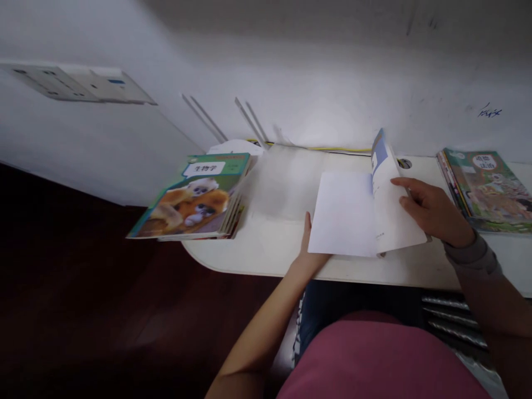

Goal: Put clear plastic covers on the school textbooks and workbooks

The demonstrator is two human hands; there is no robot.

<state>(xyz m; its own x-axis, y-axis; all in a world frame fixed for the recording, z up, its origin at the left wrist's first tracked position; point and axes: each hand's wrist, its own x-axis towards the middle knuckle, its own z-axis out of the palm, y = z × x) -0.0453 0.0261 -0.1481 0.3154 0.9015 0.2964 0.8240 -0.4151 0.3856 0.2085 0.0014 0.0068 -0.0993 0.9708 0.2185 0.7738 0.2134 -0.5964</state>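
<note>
An open book (343, 216) is in front of me, its blank white left side spread flat and its right-hand pages (394, 205) raised at a slant. My left hand (311, 249) grips the lower left of the book, with the thumb up beside the edge and the fingers hidden beneath. At the right edge, my right hand (436, 210) has its thumb and forefinger closed on the raised part. A translucent plastic sheet (286, 183) lies on the white table (266, 249), just left of the book.
A stack of textbooks (191, 199) with monkeys on the top cover overhangs the table's left end. Another book stack (490, 188) lies at the right. Behind are a white device with antennas (235, 146), a yellow cable (341, 149) and the wall. Sockets (78, 83) are at upper left.
</note>
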